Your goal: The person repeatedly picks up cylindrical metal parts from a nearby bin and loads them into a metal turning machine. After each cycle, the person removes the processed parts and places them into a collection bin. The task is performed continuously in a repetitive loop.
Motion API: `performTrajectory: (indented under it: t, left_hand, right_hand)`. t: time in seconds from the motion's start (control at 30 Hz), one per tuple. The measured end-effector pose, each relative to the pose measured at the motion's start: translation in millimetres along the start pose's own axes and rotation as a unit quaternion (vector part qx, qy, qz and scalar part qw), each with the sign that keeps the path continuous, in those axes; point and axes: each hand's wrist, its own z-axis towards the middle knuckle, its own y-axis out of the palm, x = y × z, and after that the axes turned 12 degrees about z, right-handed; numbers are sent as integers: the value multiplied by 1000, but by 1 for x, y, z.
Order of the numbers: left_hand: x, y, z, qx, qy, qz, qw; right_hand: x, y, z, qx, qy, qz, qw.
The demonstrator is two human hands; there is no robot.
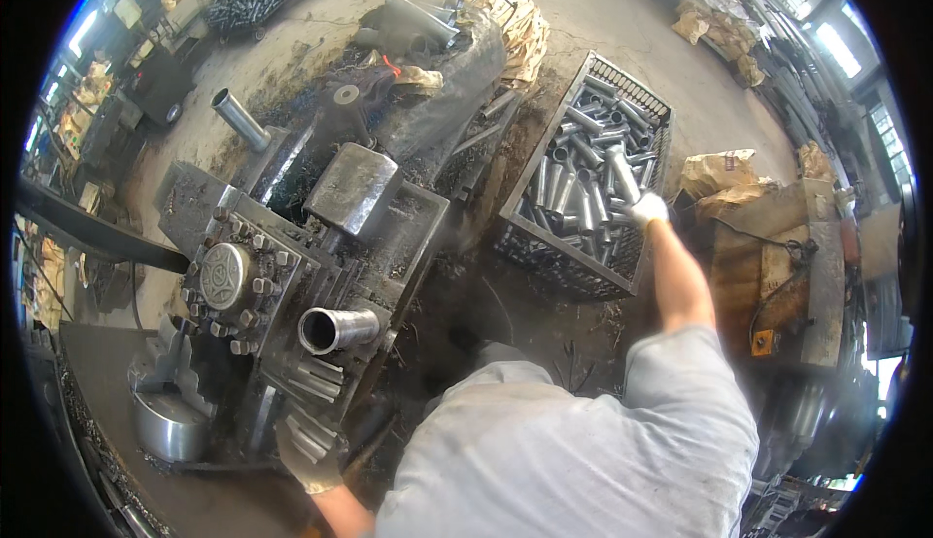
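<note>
Dozens of smooth grey metal tubes fill the wire crate (pixel 653 110) at two o'clock; my gloved right hand (pixel 645 210) is closed around one tube (pixel 622 173) there. My left hand (pixel 309 460), at seven o'clock, grips the grimy machine's lever (pixel 313 433) below a shiny clamped pipe (pixel 338 329).

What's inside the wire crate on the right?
The crate holds a loose pile of short metal tubes. The gloved right hand grips one tube at the near edge. Lower layers and the crate floor are covered by the pile.
</note>
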Motion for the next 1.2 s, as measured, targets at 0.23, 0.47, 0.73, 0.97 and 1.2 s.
performTrajectory:
  t: [0.23, 0.47, 0.73, 0.97, 1.2]
  left_hand:
    - [-3, 30, -19, -138, -31, -43, 989]
    - [-6, 29, -27, -291, -55, -127, 947]
    - [-18, -15, -23, -258, -165, -342, 888]
    - [-11, -81, 14, -76, 56, -151, 984]
    - [28, -7, 15, -121, 205, -280, 930]
  right_hand:
    - [-184, -23, -65, 84, -365, 256, 891]
    - [-396, 4, -322, -359, -585, 246, 685]
    - [-371, 42, -431, -346, -780, 160, 497]
    - [-423, 127, -425, -324, -623, 42, 711]
    - [-468, 65, -447, -696, -411, 66, 585]
